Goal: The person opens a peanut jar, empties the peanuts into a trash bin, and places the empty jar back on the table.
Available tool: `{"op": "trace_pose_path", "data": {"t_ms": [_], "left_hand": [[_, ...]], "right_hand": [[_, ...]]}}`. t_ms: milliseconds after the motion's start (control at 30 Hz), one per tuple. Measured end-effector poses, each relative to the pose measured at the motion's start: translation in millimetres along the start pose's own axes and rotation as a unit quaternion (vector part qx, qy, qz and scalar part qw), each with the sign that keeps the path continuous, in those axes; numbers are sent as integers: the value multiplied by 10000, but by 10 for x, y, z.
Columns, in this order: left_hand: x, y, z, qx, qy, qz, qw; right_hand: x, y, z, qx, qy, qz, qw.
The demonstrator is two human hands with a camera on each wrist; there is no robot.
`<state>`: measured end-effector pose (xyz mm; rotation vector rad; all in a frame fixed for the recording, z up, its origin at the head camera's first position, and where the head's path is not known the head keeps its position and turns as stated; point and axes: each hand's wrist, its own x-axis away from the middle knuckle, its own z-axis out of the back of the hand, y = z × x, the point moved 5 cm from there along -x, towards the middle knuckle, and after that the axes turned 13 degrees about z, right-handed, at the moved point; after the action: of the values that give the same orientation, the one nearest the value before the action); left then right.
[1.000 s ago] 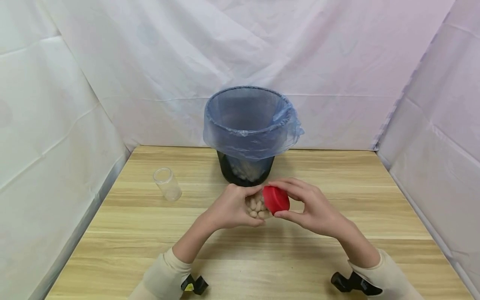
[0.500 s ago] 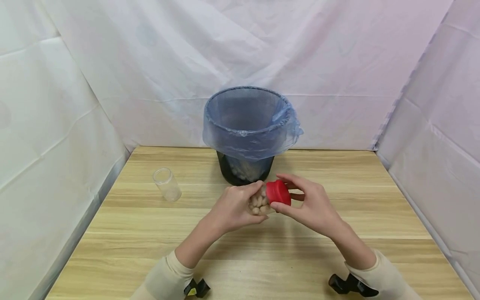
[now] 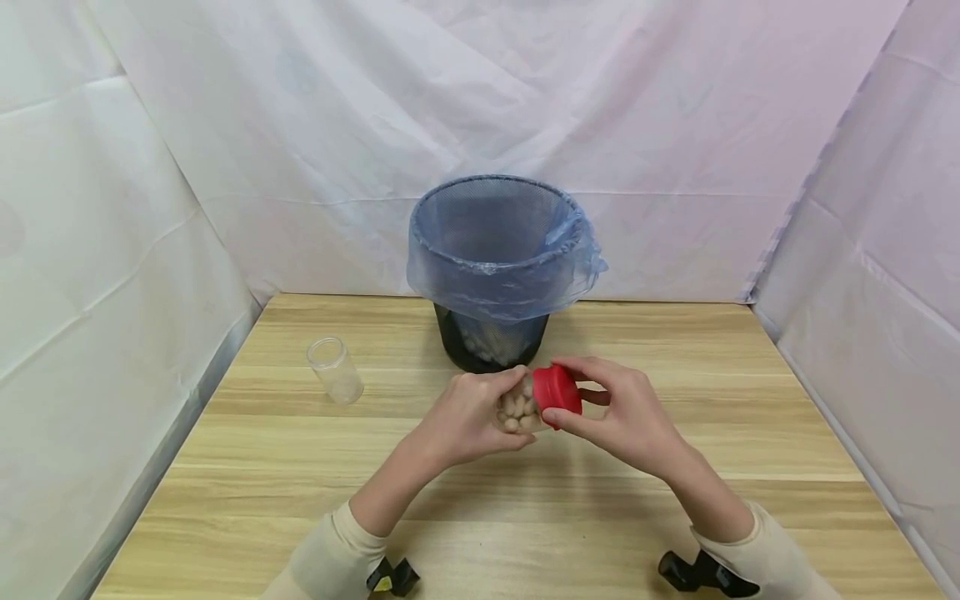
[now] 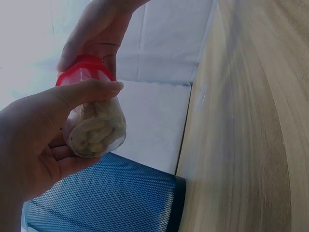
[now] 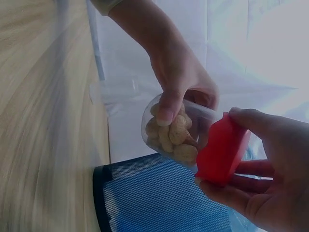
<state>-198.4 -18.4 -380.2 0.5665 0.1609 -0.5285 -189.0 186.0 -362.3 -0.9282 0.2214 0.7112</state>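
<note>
In the head view, a clear jar (image 3: 517, 408) of peanuts in shells (image 5: 175, 131) is held tilted above the table, its red lid (image 3: 557, 392) facing right. My left hand (image 3: 468, 417) grips the jar's body, thumb on the near side and fingers around the far side. With fingertips and thumb, my right hand (image 3: 622, 412) grips the red lid, which sits over the jar's mouth. The left wrist view shows the jar's round base with peanuts behind it. A second clear jar (image 3: 335, 371), lidless, stands on the table to the left.
Behind the hands stands a black mesh bin (image 3: 491, 337) lined with a blue plastic bag (image 3: 495, 287). The wooden table (image 3: 300, 467) is bordered by white sheeting (image 3: 360, 108) at the back and both sides.
The red lid has turned a little, and the right hand's fingers have shifted round it. The jar has moved slightly right. The bin and second jar stay in place.
</note>
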Motion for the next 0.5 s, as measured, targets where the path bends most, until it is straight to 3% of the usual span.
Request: {"op": "trace_pose_path", "data": {"t_ms": [300, 500], "left_hand": [[-23, -35, 8, 495, -424, 197, 9977], [-28, -52, -18, 395, -434, 192, 9981]], "right_hand": [[-11, -6, 29, 216, -371, 961, 9944], [-11, -11, 17, 283, -452, 955, 9940]]}}
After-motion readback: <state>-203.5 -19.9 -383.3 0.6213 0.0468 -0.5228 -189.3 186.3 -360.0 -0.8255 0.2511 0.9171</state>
